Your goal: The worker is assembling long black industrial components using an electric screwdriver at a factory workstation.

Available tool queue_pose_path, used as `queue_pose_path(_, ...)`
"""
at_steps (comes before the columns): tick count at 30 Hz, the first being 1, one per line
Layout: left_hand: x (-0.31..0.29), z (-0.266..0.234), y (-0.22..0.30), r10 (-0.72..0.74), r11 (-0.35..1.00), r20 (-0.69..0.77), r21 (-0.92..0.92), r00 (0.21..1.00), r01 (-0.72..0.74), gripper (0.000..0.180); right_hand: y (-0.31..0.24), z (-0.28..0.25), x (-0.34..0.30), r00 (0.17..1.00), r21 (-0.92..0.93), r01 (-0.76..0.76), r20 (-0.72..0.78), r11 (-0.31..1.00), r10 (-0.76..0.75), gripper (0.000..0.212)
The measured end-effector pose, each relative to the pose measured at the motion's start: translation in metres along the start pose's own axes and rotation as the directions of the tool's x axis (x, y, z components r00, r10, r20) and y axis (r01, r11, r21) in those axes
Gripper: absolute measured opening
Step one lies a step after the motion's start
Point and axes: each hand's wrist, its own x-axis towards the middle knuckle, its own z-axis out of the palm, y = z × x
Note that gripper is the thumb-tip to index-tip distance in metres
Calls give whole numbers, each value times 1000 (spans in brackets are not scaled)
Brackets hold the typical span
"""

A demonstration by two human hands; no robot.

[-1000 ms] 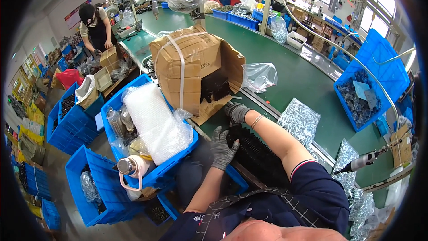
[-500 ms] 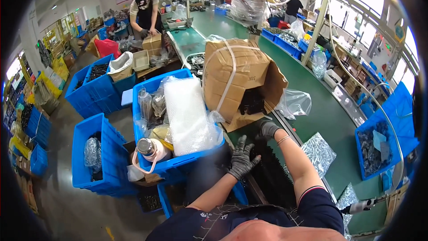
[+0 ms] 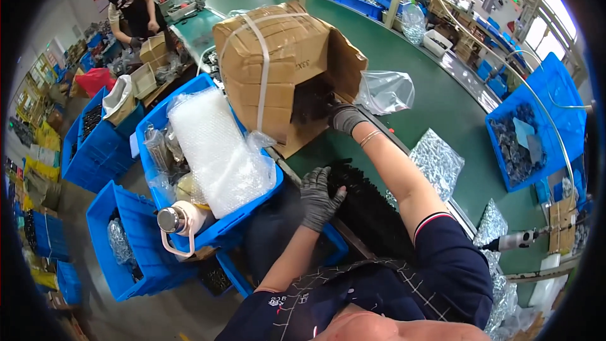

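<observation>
One printed marking [image 3: 303,63] shows on the cardboard box [image 3: 249,82]; the right hand [image 3: 345,118] is at its opening, grip unclear; the left hand [image 3: 320,199], loosely spread, empty, is beside black parts [image 3: 366,211].

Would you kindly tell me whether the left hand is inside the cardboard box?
No, the left hand is beside the black parts, outside the cardboard box.

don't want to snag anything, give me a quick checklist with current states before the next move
1. Carton open: ok, dark contents show inside.
2. Right hand at the opening: ok.
3. Right hand's grip: cannot tell, too dark there.
4. Left hand unclenched: ok, spread beside the black parts.
5. Space between the forearms free: not ok, black parts lie there.
6. Clear bag out of the opening: ok, right of the carton.
</observation>
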Motion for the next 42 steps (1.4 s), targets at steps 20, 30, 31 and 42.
queue_pose_path(20,-5,-5,-1,-21,998,13,-53,1000,21,62,-4,14,-36,998,75,9,61,997,-14,63)
queue_pose_path(30,0,-5,-1,15,1000,-5,-6,1000,-15,58,-6,30,-54,978,-26,203,-33,979,-204,56)
queue_pose_path(31,2,-7,-4,7,1000,-9,1,1000,-7,58,-10,32,-45,966,-68,235,-94,970,-241,55)
queue_pose_path(42,-13,-3,-7,-27,1000,2,-8,1000,28,64,-20,-27,-73,883,-222,465,56,857,-465,45)
